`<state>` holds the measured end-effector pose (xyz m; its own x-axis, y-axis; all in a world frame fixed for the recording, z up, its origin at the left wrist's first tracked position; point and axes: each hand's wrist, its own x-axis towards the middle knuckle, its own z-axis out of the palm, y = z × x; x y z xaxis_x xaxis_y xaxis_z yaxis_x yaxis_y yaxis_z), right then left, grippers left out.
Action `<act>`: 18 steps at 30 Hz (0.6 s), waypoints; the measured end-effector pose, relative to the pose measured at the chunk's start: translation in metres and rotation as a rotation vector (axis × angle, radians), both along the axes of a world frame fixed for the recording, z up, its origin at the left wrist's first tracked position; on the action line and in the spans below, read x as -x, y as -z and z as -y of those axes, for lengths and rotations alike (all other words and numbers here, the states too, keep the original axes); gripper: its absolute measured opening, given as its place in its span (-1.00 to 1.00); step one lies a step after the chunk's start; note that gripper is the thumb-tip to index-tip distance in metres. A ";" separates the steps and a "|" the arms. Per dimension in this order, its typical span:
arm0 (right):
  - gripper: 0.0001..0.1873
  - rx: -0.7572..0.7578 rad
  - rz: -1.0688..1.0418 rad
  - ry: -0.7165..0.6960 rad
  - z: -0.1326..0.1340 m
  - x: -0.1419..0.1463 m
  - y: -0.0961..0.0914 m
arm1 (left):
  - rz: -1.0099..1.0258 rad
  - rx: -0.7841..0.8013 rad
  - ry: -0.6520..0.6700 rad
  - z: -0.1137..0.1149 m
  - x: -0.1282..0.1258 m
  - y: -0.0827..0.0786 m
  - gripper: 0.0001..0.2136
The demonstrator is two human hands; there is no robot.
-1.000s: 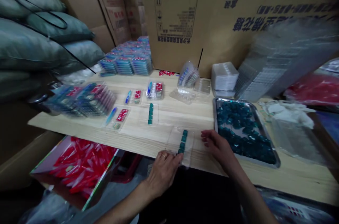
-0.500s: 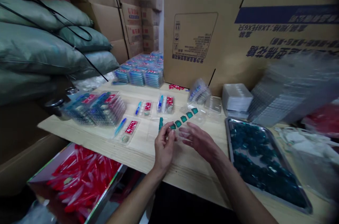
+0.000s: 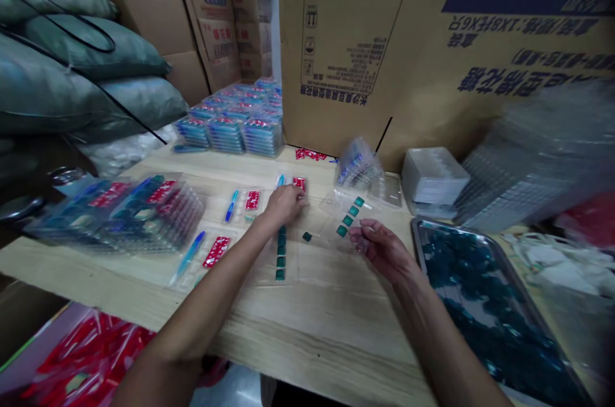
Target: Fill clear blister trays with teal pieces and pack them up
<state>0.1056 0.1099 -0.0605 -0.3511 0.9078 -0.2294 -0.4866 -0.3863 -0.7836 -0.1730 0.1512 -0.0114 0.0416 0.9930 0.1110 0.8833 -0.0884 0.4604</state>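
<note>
My left hand rests palm down on a clear blister pack holding a blue-and-white item and a red card; its fingers are hidden. My right hand pinches the edge of a clear plastic tray that carries a row of teal squares. Nearer me, another row of teal squares lies in a clear blister on the wooden table. One loose teal square sits between my hands.
A metal tray of teal squares lies at the right. Stacked clear trays and bagged blister packs stand on the table. Packed cards, grey-green sacks, cardboard cartons and a box of red packets surround it.
My left hand has moved forward from the teal row onto the blister pack. My right hand has moved right, with the tray of teal squares at its fingertips. A loose teal square now shows.
</note>
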 end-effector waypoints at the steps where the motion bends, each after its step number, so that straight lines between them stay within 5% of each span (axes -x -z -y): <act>1: -0.62 0.012 0.016 0.008 0.001 -0.002 0.003 | 0.004 0.020 0.015 -0.008 -0.001 0.003 -0.93; 7: -0.54 0.029 0.121 0.054 0.003 -0.017 0.012 | 0.091 0.054 -0.012 -0.027 0.002 0.013 -0.87; 12: -0.46 -0.064 0.438 -0.086 0.007 -0.020 0.013 | 0.331 0.071 -0.078 -0.029 0.009 0.004 -0.79; 18: -0.35 -0.231 0.781 -0.127 0.008 -0.020 0.020 | 1.392 0.282 0.057 -0.008 0.022 -0.008 -0.71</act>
<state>0.1257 0.1015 -0.0806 -0.2710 0.9261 -0.2623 0.2676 -0.1893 -0.9448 -0.1952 0.1589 -0.0029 0.1049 0.9890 -0.1043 -0.3000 0.1315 0.9448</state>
